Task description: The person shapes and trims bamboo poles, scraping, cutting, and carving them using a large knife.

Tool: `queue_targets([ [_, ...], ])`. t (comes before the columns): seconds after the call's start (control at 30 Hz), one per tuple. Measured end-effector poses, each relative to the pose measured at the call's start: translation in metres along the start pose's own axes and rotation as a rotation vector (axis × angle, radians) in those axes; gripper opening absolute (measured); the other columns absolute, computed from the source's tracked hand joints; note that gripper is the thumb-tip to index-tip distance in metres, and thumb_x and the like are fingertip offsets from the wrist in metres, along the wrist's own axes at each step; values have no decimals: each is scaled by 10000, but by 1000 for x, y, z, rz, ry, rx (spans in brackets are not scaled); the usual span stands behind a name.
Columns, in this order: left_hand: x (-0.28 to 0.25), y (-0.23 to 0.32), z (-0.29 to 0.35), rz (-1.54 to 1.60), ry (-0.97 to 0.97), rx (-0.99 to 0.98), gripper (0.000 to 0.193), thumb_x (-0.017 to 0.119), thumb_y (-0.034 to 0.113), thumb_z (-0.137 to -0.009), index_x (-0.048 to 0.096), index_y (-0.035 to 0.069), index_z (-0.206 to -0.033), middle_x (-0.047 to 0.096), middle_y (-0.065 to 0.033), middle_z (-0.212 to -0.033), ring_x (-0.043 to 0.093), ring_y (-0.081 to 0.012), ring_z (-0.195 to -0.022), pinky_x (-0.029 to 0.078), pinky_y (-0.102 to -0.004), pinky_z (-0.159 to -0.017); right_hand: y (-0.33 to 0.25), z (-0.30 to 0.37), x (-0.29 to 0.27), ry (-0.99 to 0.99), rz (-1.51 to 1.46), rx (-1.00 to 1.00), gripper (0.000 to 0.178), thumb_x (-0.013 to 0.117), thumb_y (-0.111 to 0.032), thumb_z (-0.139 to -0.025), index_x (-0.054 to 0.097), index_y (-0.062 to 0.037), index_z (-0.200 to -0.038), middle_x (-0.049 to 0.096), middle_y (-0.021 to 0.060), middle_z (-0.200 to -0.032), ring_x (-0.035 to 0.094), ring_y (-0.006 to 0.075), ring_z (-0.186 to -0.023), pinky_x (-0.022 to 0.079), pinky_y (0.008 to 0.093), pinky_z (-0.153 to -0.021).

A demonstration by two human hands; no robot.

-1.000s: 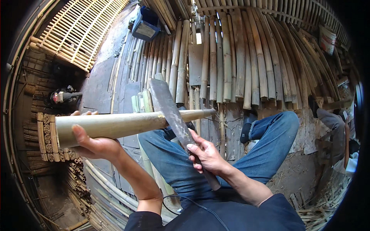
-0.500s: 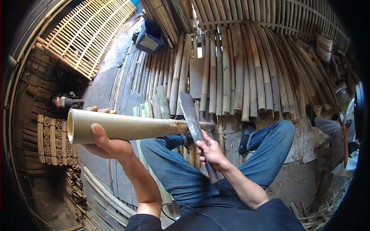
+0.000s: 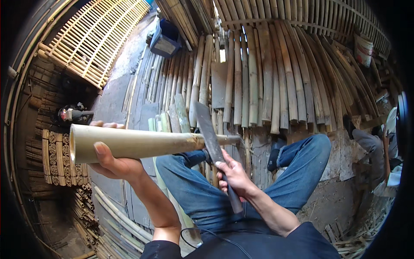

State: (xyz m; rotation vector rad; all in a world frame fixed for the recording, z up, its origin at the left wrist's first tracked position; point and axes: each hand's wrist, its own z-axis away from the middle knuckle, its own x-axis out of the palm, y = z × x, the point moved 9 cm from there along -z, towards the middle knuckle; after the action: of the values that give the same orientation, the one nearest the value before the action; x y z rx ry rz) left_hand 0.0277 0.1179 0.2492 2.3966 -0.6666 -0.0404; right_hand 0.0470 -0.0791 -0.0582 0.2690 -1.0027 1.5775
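A pale bamboo pole (image 3: 138, 143) lies across in front of me, its wide cut end to the left and its far end narrowing away to the right. My left hand (image 3: 114, 162) grips it from below near the wide end, thumb on the near side and fingertips showing behind. My right hand (image 3: 235, 175) is closed round the dark handle of a machete (image 3: 208, 131). Its broad grey blade points up and slightly left, crossing in front of the pole just right of a brownish node. Whether the blade touches the bamboo I cannot tell.
Bamboo poles (image 3: 267, 82) lie in a long row ahead. A blue bin (image 3: 166, 41) stands beyond the left end, near a slatted bamboo panel (image 3: 97, 41). Bundled bamboo strips (image 3: 60, 157) are stacked at left. Another person's leg (image 3: 371, 144) shows at the right edge.
The pole has shifted slightly left with my left hand. The machete has moved a little left and down, and its handle now sits lower.
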Motion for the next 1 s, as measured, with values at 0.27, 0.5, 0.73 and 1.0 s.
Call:
queue_targets([
  [0.27,3,5,4,-228,153,17,655,652,358,-875,384,-61,-1301,592,-217,-1049,639,-241,-784,560,-320,-606,15,-16,-14,97,-110,-38,665,558,-213,-1015,206,-293,-1573,510,18,-716,470,97,-463,447,259,-392],
  [0.5,3,4,-12,-216,116,30,689,658,325,-877,339,-46,-1361,596,-203,-1059,644,-243,-791,569,-322,-618,-4,46,40,-193,-21,-31,695,552,-223,-1022,150,-308,-1582,523,21,-727,482,100,-477,444,255,-404],
  [0.73,-3,-5,-2,-208,117,-4,684,659,336,-889,340,-37,-1366,581,-215,-1067,638,-255,-800,572,-343,-637,7,1,-3,-3,-75,4,692,542,-229,-1017,153,-302,-1584,516,11,-719,487,96,-479,446,259,-395],
  [1.0,-7,-15,1,231,-123,-129,736,708,400,-845,392,-4,-1373,536,-126,-1108,558,-196,-885,494,-354,-770,-13,25,21,-149,87,-63,644,534,-228,-1029,202,-298,-1575,509,2,-726,477,83,-470,436,238,-394],
])
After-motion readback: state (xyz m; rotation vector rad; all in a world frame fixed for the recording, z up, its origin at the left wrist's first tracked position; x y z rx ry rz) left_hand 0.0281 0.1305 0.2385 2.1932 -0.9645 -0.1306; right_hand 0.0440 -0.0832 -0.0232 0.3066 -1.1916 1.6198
